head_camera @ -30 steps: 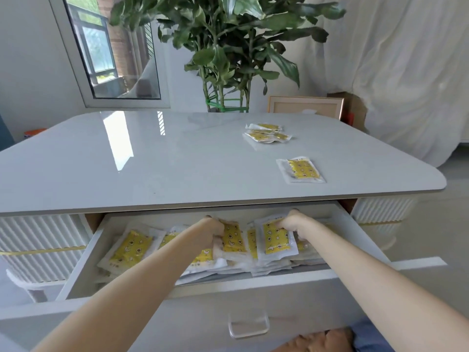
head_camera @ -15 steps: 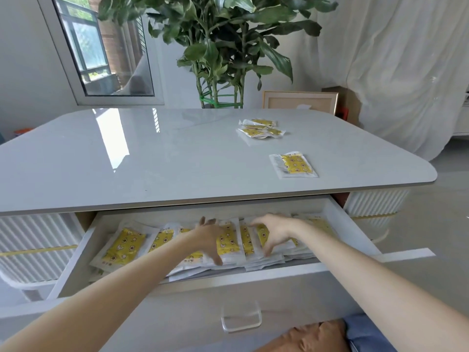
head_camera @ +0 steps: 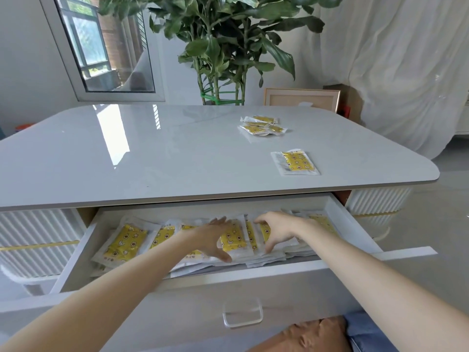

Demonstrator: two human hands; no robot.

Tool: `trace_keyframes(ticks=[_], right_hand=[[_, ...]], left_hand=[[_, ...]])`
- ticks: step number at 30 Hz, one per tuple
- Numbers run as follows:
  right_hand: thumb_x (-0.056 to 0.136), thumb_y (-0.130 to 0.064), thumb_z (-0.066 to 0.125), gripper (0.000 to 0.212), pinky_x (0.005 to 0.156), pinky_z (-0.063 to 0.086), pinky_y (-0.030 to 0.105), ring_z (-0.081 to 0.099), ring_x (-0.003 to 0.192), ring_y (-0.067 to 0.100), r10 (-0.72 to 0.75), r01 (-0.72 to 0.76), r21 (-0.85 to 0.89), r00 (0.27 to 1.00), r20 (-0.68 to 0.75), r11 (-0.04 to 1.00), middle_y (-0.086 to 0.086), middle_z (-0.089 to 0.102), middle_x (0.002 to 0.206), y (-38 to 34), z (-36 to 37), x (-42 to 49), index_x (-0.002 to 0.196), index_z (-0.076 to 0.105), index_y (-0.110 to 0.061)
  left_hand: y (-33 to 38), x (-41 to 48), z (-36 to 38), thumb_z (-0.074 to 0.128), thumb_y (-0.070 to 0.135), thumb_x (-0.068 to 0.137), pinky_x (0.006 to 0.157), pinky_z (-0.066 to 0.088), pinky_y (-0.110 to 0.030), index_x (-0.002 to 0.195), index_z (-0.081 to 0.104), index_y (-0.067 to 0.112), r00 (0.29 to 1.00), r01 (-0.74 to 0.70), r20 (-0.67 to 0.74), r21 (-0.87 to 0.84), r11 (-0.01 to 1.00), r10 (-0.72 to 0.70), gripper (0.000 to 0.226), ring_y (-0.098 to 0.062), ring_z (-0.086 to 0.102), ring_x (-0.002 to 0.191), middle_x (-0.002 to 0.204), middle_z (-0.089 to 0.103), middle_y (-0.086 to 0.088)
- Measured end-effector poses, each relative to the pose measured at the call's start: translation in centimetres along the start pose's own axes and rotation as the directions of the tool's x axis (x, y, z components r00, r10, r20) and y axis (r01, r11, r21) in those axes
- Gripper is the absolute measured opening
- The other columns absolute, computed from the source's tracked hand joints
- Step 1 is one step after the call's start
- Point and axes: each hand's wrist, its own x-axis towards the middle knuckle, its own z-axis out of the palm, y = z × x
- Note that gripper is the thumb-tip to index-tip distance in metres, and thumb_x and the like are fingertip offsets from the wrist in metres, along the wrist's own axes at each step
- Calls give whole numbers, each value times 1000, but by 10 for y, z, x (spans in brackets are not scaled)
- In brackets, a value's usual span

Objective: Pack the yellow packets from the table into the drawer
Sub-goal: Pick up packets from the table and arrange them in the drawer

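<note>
Left forearm (head_camera: 114, 283): bare, reaching forward from the lower left, angled up and rightward.
Left hand (head_camera: 212, 238): palm down, fingers (head_camera: 219, 221) straight and together, thumb spread wide.
Right forearm (head_camera: 355, 270): bare, reaching in from the lower right.
Right hand (head_camera: 276, 231): palm down, fingers loosely arched, thumb apart.
Spacing: hands near, not touching.
</note>
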Motion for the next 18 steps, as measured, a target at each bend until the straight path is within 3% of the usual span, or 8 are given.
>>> trace_keyframes(ticks=[4,7,13,18], right_hand=[[74,-25,80,91,108,39,37,41,135,22,-64,65,23,997,-34,998,0,38,151,-22,3,4,150,28,-27],[80,-25,74,84,106,41,38,51,128,25,-144,145,-13,989,27,989,-2,33,155,-43,13,10,150,26,-33],[91,-17,60,80,113,33,38,23,145,27,-177,208,-215,972,157,954,-4,-4,161,-55,24,14,150,14,-41],[91,-15,61,78,107,41,40,42,134,28,-153,180,-218,979,135,959,0,4,161,-53,22,13,150,17,-41]], left_hand=[[-23,-19,-1,64,51,81,119,0,-43,150,-10,7,989,140,33,88,986,-143,110,-30,-16,145,156,-20,-12],[-43,-27,5,62,57,79,119,1,-48,147,-19,9,967,220,98,144,965,-235,117,-30,-19,144,155,-25,-12],[-52,-22,11,52,62,83,120,5,-48,146,-24,10,970,169,139,197,966,-198,112,-27,-18,145,153,-30,-9],[-48,-15,14,50,64,83,120,2,-45,145,-25,10,978,140,132,177,974,-164,112,-27,-18,145,153,-30,-9]])
